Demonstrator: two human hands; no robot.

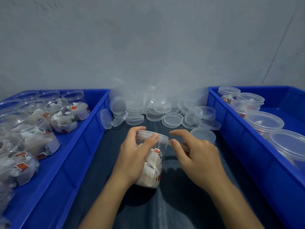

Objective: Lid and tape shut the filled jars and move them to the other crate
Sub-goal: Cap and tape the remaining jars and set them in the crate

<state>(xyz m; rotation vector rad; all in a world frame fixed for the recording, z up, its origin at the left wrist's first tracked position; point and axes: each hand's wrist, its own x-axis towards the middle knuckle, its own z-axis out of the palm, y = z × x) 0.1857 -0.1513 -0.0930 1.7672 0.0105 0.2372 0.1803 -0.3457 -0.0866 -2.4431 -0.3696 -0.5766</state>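
**A:** Entry, head view, left to right. What do you log on the far left?

**B:** I note the left crate (92,123), blue, packed with open jars (64,116) of tea bags, none lidded. Their red tags show through the clear walls.

**A:** And the left hand?

**B:** My reading: the left hand (135,156) is wrapped round the jar (152,164) in the middle. Forearm comes up from the bottom edge; thumb lies up along the near wall with its tip at the lid's (153,135) rim, fingers curl over the lid's far side. A firm grip on the jar, which is tilted, top leaning away and slightly right, above the dark cloth (181,204) between the crates.

**A:** Right hand?

**B:** The right hand (196,154) sits just right of the lid. Thumb and forefinger stand apart; below the thumb it holds a strip of tape (177,145) running from the lid's edge into the palm. I cannot see the roll. The other fingers curl under.

**A:** Behind the hands?

**B:** A heap of loose lids (158,111) against the grey wall (148,38), some on edge, with a clear bag (148,90) behind.

**A:** Far right?

**B:** The right crate (231,126), blue, holding a row of lidded jars (262,121).
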